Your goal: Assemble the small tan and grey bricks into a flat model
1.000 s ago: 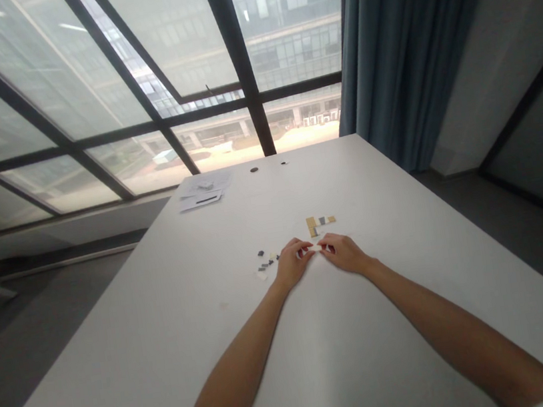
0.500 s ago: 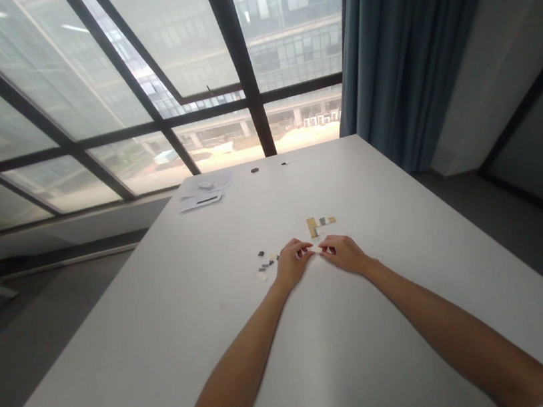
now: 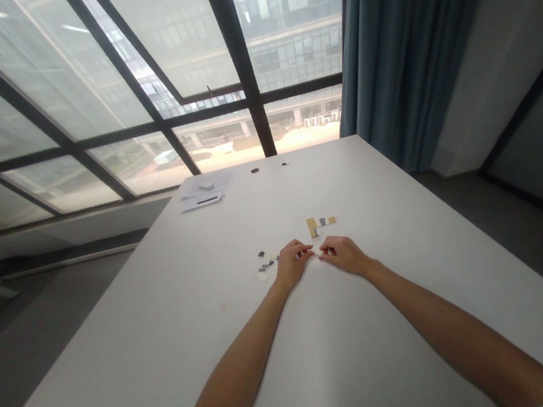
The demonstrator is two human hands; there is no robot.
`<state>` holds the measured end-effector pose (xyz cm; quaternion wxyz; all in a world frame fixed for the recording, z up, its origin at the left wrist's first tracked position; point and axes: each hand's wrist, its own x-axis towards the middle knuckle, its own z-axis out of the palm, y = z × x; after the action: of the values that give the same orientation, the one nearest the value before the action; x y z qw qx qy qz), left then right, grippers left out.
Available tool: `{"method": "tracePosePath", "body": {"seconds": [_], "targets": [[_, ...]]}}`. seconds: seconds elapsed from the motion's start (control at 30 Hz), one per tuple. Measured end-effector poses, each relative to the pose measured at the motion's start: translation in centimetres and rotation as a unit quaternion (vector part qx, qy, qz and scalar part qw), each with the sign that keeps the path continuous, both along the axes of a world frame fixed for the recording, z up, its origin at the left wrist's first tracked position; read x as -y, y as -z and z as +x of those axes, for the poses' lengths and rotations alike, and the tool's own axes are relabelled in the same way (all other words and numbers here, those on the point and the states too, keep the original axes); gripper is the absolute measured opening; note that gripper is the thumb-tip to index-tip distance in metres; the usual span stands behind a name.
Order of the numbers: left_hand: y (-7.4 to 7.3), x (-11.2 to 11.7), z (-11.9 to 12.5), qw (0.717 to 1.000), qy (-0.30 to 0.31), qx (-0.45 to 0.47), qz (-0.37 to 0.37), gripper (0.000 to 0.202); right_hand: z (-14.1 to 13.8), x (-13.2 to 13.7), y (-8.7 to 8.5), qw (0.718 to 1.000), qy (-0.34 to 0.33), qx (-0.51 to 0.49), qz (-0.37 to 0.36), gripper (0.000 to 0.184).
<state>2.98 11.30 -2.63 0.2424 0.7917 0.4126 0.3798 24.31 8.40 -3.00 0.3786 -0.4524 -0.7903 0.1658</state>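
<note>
My left hand and my right hand face each other low over the white table, fingertips close together. Both are closed in a pinch on a small thin white piece between them; its kind is too small to make out. Just beyond the fingers lies a flat L-shaped group of yellow, grey and white pieces. Left of my left hand several small dark pieces and pale pieces are scattered, some partly hidden by that hand.
Papers with a dark strip and a small pale object lie at the far left corner. Near the far edge are a round dark disc or hole and a smaller dark item. Windows and a blue curtain stand behind the table.
The white piece between my fingertips has turned slightly and shows a thinner face. Both hands stay almost in place; the pieces on the table have not moved.
</note>
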Motion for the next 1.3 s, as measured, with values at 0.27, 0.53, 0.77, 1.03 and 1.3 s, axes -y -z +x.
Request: {"method": "tracePosePath", "body": {"seconds": [0.27, 0.53, 0.77, 1.03, 1.3], "targets": [[-0.5, 0.22, 0.08, 1.0, 0.004, 0.002, -0.01, 0.014, -0.07, -0.02, 0.0, 1.0, 0.004, -0.01, -0.013, 0.012], [-0.58, 0.18, 0.11, 1.0, 0.004, 0.008, -0.018, 0.011, 0.03, 0.04, -0.04, 1.0, -0.022, 0.002, -0.004, 0.01], [-0.87, 0.37, 0.14, 0.999, 0.003, 0.021, -0.025, 0.01, 0.14, 0.08, -0.12, 0.999, -0.04, 0.014, 0.01, 0.009], [-0.58, 0.14, -0.05, 0.999, 0.018, 0.018, -0.033, 0.014, 0.06, 0.31, -0.17, 0.999, -0.032, 0.014, 0.012, 0.006], [-0.81, 0.27, -0.11, 0.999, 0.034, 0.017, -0.035, 0.015, 0.07, 0.33, -0.29, 1.0, -0.019, 0.017, 0.01, 0.023]]}}
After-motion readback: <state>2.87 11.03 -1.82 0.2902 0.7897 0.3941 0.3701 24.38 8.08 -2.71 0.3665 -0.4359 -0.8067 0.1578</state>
